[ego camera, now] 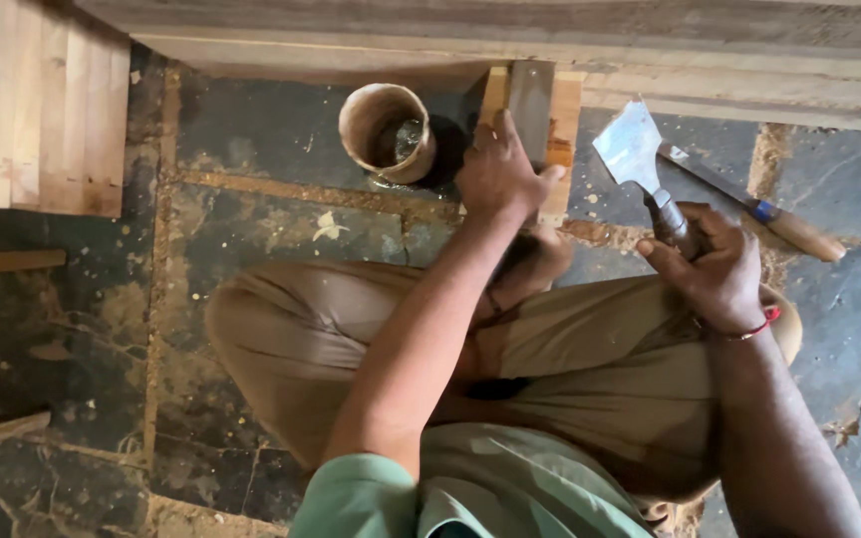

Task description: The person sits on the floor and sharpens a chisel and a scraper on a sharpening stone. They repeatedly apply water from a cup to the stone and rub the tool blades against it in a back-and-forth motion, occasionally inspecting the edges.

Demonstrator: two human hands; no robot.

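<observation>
I sit cross-legged on a dark stone floor. My left hand [498, 171] presses down on a dark sharpening stone [530, 98] set in a pale wooden block [562, 120]; its fingers lie flat over the block's near end. My right hand [712, 267] is shut on the handle of a wide-bladed chisel [630, 149], whose shiny blade points up and away, just right of the block and not touching the stone. A red thread bangle circles my right wrist.
A round wooden cup [387, 132] with some liquid stands left of the block. A second chisel [754, 209] with a wooden handle lies on the floor at right. Stacked planks [37, 105] fill the upper left, long boards [550, 40] run across the top. Sawdust lies scattered.
</observation>
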